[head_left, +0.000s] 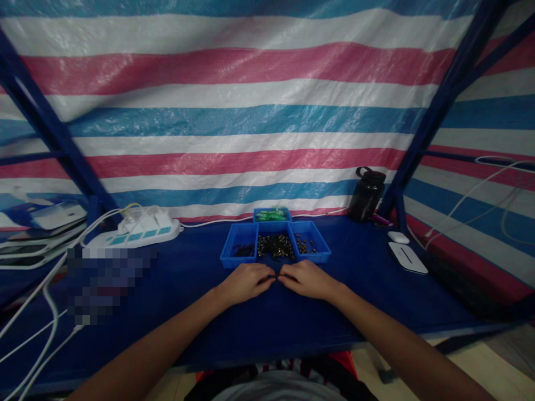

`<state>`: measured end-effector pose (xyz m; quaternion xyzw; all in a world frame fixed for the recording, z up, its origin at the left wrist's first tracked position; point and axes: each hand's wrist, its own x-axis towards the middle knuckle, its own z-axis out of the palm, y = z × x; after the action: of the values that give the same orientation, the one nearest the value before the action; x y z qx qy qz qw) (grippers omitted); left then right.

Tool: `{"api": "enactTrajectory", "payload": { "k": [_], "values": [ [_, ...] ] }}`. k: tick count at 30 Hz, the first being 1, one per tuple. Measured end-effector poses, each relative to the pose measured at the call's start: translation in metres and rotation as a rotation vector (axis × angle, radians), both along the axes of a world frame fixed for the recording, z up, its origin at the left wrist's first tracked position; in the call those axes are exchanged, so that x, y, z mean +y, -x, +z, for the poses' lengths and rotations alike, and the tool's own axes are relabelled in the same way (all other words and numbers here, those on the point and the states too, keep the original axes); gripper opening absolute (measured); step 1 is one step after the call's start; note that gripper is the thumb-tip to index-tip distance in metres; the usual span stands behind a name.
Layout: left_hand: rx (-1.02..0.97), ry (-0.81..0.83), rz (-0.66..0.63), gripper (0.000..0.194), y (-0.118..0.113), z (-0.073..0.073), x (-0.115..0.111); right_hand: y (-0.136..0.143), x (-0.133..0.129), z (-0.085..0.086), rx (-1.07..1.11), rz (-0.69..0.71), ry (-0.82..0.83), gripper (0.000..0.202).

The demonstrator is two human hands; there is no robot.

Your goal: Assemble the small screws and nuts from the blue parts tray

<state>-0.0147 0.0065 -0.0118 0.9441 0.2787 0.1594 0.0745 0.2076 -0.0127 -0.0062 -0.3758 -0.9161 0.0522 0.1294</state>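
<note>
My left hand (pixel 247 283) and my right hand (pixel 308 279) meet fingertip to fingertip just above the blue table, in front of the bins. Both are closed in a pinch. Whatever sits between the fingers is too small and dark to make out. Beyond my left hand stands a blue bin (pixel 228 260) with thin dark pieces (pixel 244 250). A heap of small black and brass-coloured parts (pixel 276 246) fills the middle bin. Past my right hand, another blue bin (pixel 320 257) holds a few small metallic parts (pixel 304 245).
Green pieces (pixel 272 214) lie in a blue bin (pixel 257 218) at the back. A white power strip (pixel 144 235) with cables stands left. At right are a black bottle (pixel 366 195), a white mouse (pixel 398 238) and a flat white device (pixel 407 257). Striped sheeting (pixel 251 120) hangs behind.
</note>
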Motion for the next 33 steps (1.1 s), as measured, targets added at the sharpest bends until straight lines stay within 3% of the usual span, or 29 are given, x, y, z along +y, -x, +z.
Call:
{"api": "enactTrajectory", "payload": {
  "k": [6,16,33],
  "values": [
    [0.040,-0.009,-0.018,0.016,0.000,-0.001,0.001,0.002,-0.004,-0.001,0.050,0.060,0.004,0.019],
    [0.018,-0.004,-0.035,0.020,0.000,-0.003,0.002,0.000,0.000,0.000,-0.013,0.002,0.037,0.019],
    [0.044,0.006,-0.051,0.019,0.000,0.008,-0.004,0.000,0.001,0.000,0.013,-0.123,-0.019,0.019]
  ]
}}
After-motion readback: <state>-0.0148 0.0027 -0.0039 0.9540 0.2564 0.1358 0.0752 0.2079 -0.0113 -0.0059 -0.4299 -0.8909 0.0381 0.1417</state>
